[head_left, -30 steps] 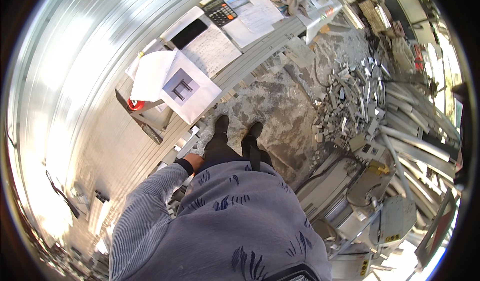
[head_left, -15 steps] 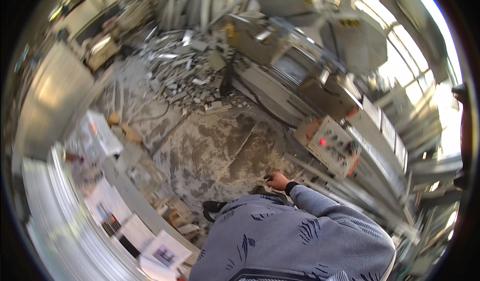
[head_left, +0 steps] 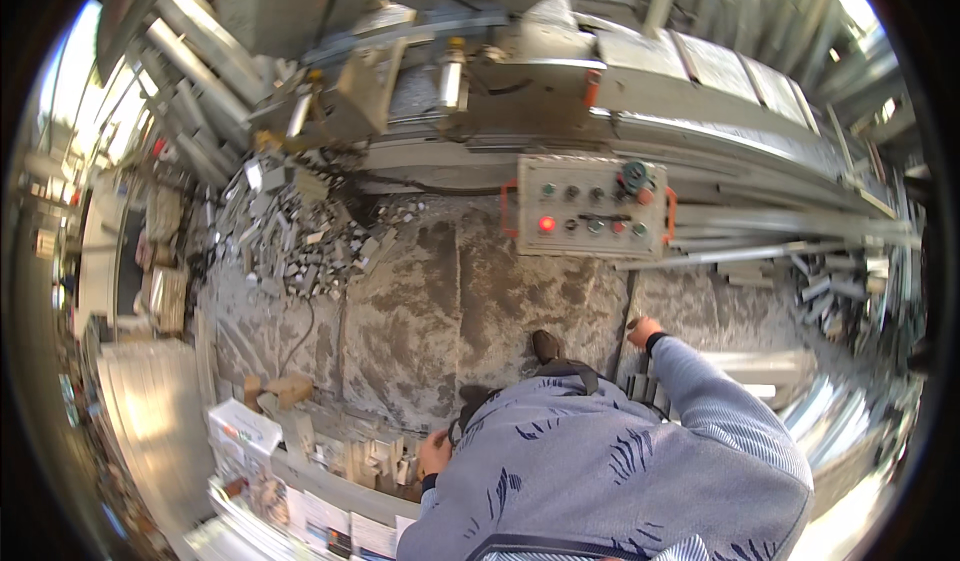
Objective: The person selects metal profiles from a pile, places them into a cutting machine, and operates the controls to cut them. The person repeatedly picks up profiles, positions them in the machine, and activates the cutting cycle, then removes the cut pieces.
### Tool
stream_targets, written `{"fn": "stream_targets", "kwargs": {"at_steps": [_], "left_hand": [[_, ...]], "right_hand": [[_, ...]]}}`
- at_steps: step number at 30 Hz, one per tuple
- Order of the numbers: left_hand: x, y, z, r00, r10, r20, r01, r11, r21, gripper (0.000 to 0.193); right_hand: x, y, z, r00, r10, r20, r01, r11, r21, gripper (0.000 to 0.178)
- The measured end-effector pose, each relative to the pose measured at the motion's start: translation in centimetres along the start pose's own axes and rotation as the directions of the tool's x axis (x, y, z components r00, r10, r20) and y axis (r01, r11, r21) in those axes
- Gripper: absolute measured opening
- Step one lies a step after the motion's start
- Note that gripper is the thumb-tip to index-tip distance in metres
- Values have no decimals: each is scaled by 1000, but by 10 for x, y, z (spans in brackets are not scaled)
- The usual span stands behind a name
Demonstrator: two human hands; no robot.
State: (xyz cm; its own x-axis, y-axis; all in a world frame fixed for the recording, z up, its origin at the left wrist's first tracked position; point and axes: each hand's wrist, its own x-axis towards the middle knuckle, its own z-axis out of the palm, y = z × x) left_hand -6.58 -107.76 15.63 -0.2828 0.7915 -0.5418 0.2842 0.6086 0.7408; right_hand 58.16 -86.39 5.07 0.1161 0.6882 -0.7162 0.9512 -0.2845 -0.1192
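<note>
My right hand point(head_left: 643, 333) hangs out to the right, over the dusty floor. Its fingers are loosely bent and slightly apart, and I see nothing in them. Low at my left side is my left hand point(head_left: 434, 457), close to my jacket and beside the workbench with small profile pieces point(head_left: 375, 461). Its fingers are too small and partly hidden to tell their pose. Ahead of my right hand, apart from it, is a grey control box point(head_left: 590, 206) with several knobs, a lit red lamp and orange handles at both ends.
A long machine bed point(head_left: 440, 166) runs across the far side. A heap of metal offcuts point(head_left: 290, 226) lies on the floor at left. Long metal profiles point(head_left: 770, 231) extend to the right. Papers point(head_left: 318, 516) and a white box point(head_left: 243, 426) lie at lower left.
My view and body have turned to the right, so the control box now stands nearly straight ahead. My left hand has come into view, and my right arm reaches farther out to the right.
</note>
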Motion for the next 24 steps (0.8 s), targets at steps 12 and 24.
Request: {"fn": "stream_targets", "kwargs": {"at_steps": [12, 24], "left_hand": [[193, 208, 24, 866, 162, 473, -345, 879, 330, 25], [289, 445, 216, 563, 560, 608, -767, 628, 132, 14]], "right_hand": [[-122, 18, 74, 910, 394, -125, -165, 624, 764, 36], [-253, -72, 184, 734, 635, 240, -330, 24, 944, 43]]}}
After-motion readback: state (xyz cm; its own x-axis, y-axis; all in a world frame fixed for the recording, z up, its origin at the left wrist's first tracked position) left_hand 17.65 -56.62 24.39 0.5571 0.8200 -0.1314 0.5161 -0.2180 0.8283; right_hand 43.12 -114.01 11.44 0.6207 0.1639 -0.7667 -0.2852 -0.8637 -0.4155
